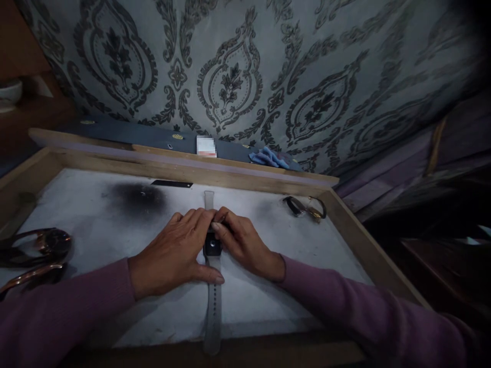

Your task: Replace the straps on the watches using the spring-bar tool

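Note:
A smartwatch [213, 245] with a dark face and a long grey strap [213, 312] lies lengthwise on the white surface, screen up. My left hand [178, 250] steadies it, fingers over the upper strap and thumb stretched across the lower strap. At the watch's top edge, my right hand [241, 240] is closed in a pinch, thumb and forefinger together. A small dark thing seems to sit between those fingertips, too hidden to name. Beyond the hands, the free end of the upper strap [208, 199] shows; the join with the watch is covered by fingers.
A wooden rim [192, 166] frames the white surface [126, 301]. A black flat strip [172, 184] lies near the back. Wristwatches rest at the left [53, 243] and the right [307, 207]. Behind the rim are a small white box [206, 146] and a blue cloth [270, 157].

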Demonstrator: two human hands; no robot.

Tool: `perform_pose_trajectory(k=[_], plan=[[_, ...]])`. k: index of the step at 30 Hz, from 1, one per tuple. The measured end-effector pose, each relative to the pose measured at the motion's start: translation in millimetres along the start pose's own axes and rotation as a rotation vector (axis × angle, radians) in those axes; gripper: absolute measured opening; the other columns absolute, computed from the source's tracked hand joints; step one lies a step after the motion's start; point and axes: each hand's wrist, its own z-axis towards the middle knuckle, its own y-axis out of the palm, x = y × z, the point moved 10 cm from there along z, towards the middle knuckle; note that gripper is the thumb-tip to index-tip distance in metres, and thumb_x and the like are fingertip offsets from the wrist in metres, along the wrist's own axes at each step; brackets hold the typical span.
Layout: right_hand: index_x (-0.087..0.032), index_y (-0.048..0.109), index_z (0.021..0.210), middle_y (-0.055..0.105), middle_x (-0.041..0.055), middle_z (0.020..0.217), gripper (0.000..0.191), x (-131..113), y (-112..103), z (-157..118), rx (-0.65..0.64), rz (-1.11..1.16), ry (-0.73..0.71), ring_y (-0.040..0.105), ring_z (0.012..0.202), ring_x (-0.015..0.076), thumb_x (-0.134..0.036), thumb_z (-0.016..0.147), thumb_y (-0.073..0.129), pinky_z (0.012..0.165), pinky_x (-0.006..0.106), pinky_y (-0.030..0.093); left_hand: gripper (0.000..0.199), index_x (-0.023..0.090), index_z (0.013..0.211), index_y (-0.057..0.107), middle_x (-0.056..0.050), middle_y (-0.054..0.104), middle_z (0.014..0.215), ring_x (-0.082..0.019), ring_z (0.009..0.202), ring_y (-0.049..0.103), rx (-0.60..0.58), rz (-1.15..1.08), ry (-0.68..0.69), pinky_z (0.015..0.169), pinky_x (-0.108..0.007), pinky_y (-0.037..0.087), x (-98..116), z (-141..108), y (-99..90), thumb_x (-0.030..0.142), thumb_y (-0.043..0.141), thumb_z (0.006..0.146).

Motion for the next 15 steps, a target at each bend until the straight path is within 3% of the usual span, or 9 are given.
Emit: perform_pose_trajectory(k=[8, 15], plan=[[-0.02, 0.047, 0.089, 0.055, 0.0014, 0.081, 0.011, 0.2, 3.9, -1.2, -0.015, -0.02, -0.026, 0.052, 0.07, 0.0129, -0.023, 0.098, 0.041, 0.068, 0.025, 0.045, 0.065, 0.021, 0.122, 0.044, -0.007, 0.056, 0.115, -0.029, 0.105, 0.053, 0.01, -0.019, -0.02, 0.084, -0.039, 0.04, -1.7, -0.7, 0.2, 0.05, 0.075, 0.073], [-0.02, 0.045, 0.085, 0.047, -0.004, 0.068, 0.012, -0.3, -0.9, 0.5, 0.02, 0.064, -0.002, 0.044, 0.058, 0.0106, -0.023, 0.096, 0.043, 0.06, 0.024, 0.04, 0.075, 0.022, 0.131, 0.038, -0.009, 0.054, 0.125, -0.03, 0.113, 0.051, -0.001, -0.035, -0.029, 0.09, -0.041, 0.04, -1.7, -1.5, -0.8, 0.05, 0.075, 0.072]])
